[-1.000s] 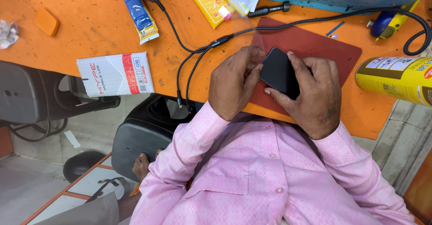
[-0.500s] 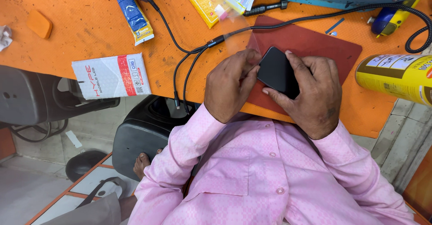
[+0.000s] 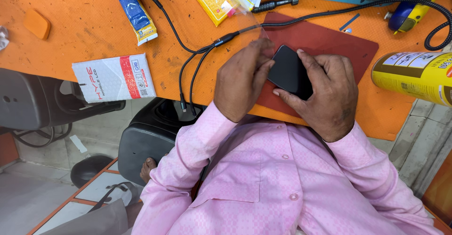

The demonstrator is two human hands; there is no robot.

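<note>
Two hands meet over the orange worktop (image 3: 70, 47), biggest thing in view, with the dark red mat (image 3: 329, 44) at its centre. At three o'clock lies a yellow spray can (image 3: 414, 77); at nine o'clock, a white box (image 3: 113, 77). My right hand (image 3: 322, 96) cups the black phone (image 3: 289, 72) over the mat, fingers curled round its edge. My left hand (image 3: 242, 82) touches the phone's left edge, fingers pressed together.
</note>
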